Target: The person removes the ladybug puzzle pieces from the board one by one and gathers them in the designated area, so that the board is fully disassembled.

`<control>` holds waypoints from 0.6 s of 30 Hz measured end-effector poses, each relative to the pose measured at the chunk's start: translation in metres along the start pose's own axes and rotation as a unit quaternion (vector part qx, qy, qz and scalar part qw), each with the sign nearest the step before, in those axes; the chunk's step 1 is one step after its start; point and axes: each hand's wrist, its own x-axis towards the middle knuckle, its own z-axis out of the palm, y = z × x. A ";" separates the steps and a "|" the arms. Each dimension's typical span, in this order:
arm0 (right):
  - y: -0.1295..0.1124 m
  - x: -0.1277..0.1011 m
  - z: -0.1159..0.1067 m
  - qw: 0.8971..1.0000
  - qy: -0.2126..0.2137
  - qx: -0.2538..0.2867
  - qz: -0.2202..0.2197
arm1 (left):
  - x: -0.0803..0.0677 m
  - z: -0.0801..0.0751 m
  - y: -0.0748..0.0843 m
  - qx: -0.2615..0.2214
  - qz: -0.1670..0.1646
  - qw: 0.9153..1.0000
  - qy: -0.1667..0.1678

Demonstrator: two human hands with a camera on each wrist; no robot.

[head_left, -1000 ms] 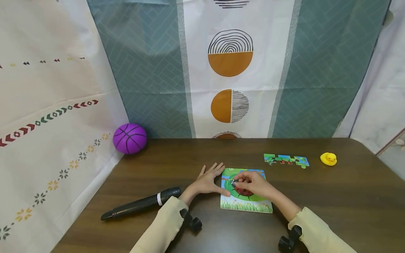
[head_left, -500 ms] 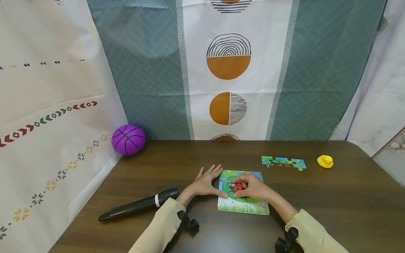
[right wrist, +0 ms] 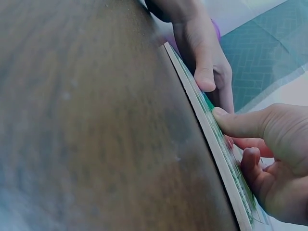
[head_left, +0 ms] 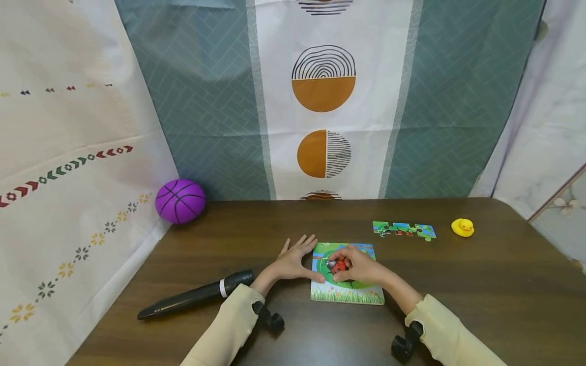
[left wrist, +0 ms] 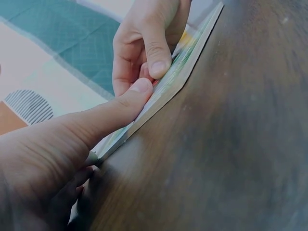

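Note:
A square puzzle board (head_left: 345, 295) with a ladybug picture lies on the table in front of me. My left hand (head_left: 290, 267) spreads its fingers along the left side, its thumb lying over the board's surface. Over the middle, my right hand (head_left: 361, 267) pinches at a red ladybug puzzle piece (head_left: 339, 266) with thumb and fingers. The right wrist view has the right thumb (right wrist: 240, 124) pressed down at the board, a bit of red showing behind it. Its fingers partly hide the piece.
Several green and blue jigsaw pieces (head_left: 403, 229) lie in a row behind the board, left of a yellow rubber duck (head_left: 462, 227). A large black marker-shaped object (head_left: 197, 296) rests left of my left arm. A purple ball (head_left: 180, 201) sits at the far left corner.
My right fingers have shifted from the ladybug's head toward its body, which now looks brighter red than a second ago. The left hand keeps its place on the board.

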 end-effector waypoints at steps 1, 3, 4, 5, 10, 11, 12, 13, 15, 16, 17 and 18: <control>-0.001 0.000 0.000 1.000 -0.001 -0.001 0.001 | 0.000 0.000 -0.001 0.003 -0.001 1.000 -0.002; -0.003 -0.001 0.001 1.000 -0.004 -0.004 0.007 | 0.000 0.000 -0.001 0.007 0.001 1.000 -0.002; -0.003 -0.002 0.001 1.000 -0.005 -0.007 0.007 | -0.001 0.001 -0.001 0.009 0.001 1.000 -0.004; -0.004 -0.002 0.002 1.000 -0.006 -0.009 0.011 | -0.001 0.001 -0.002 0.012 0.001 1.000 -0.005; -0.004 -0.002 0.002 1.000 -0.001 -0.010 0.008 | -0.002 0.001 -0.001 0.012 -0.003 1.000 -0.011; -0.004 -0.002 0.001 1.000 0.001 -0.008 0.007 | -0.002 0.001 -0.001 0.011 -0.004 1.000 -0.010; -0.003 -0.002 0.001 1.000 0.003 -0.006 0.004 | -0.001 0.001 0.000 0.009 -0.003 1.000 -0.009; -0.003 -0.002 0.000 1.000 0.004 -0.004 0.003 | -0.001 0.001 0.000 0.008 -0.003 1.000 -0.008; -0.001 -0.001 0.000 1.000 0.006 -0.003 0.000 | 0.000 0.000 0.000 0.009 -0.003 1.000 -0.007; -0.001 -0.001 0.000 1.000 0.007 -0.004 0.001 | 0.000 0.000 0.000 0.010 -0.003 1.000 -0.008; 0.000 -0.001 0.001 1.000 0.006 -0.004 0.000 | 0.000 0.000 0.000 0.010 -0.004 1.000 -0.010; 0.001 -0.001 0.001 1.000 0.006 -0.004 0.000 | 0.000 0.001 0.000 0.011 -0.005 1.000 -0.011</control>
